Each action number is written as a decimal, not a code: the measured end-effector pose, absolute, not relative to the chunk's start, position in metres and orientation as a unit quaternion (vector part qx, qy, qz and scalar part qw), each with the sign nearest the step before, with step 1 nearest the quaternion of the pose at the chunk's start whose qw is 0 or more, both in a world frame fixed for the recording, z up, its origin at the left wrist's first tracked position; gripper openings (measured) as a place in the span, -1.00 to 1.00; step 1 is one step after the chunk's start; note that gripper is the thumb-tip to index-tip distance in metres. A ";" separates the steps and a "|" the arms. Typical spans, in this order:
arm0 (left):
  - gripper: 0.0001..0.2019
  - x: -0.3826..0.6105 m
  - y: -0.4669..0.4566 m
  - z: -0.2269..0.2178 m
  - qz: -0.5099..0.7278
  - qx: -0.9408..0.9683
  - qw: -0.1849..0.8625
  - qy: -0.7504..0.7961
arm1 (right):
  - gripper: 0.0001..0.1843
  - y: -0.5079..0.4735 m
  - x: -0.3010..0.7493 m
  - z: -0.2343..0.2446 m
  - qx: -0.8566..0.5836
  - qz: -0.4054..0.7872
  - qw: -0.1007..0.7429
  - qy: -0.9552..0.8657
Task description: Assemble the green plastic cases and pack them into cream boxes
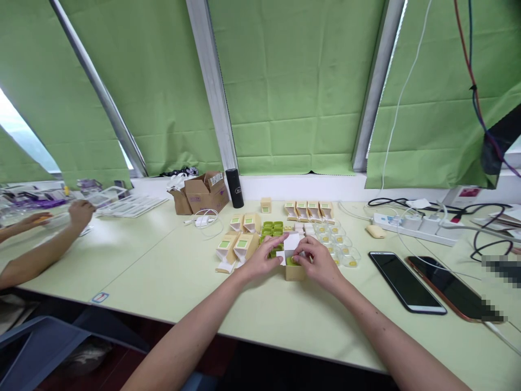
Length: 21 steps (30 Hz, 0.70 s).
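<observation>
My left hand (pixel 264 258) and my right hand (pixel 319 260) meet over a small tan cardboard box (pixel 294 271) on the pale green table (pixel 171 271). Both hands pinch its white top flaps, and a green item shows inside the box. Just behind the hands lie several green square pieces (pixel 272 228) and clear round plastic lids with yellow-green centres (pixel 344 254). To the left stand tan boxes with green labels (pixel 238 245), some lying tilted. Another row of small tan boxes (pixel 308 209) stands further back.
Two dark phones (pixel 407 282) lie at the right, beside a white power strip (pixel 415 225) with cables. A brown carton (pixel 205 193) and a black cylinder (pixel 235 188) stand near the window. Another person's hands (pixel 79 213) work at the far left.
</observation>
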<state>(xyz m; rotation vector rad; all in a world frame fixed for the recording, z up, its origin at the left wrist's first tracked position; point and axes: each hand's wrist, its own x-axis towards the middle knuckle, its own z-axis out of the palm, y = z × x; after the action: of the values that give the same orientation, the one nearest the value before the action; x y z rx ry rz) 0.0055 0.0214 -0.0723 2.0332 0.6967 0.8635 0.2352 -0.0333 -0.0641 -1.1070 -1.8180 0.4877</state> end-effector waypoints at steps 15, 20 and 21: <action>-0.32 0.005 0.024 -0.075 0.362 0.772 0.446 0.273 | -0.82 -0.028 0.245 -0.069 -0.464 0.190 0.526 -0.687; -0.34 0.007 0.024 -0.072 0.368 0.736 0.489 0.290 | -0.76 -0.025 0.250 -0.070 -0.490 0.241 0.544 -0.638; -0.34 0.008 0.023 -0.070 0.369 0.729 0.495 0.295 | -0.73 -0.024 0.250 -0.070 -0.489 0.251 0.550 -0.628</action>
<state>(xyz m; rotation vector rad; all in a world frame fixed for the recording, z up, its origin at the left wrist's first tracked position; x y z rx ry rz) 0.0077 0.0235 -0.0698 1.7682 0.7157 0.8943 0.2501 -0.0242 -0.0703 -1.1581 -1.4876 0.5939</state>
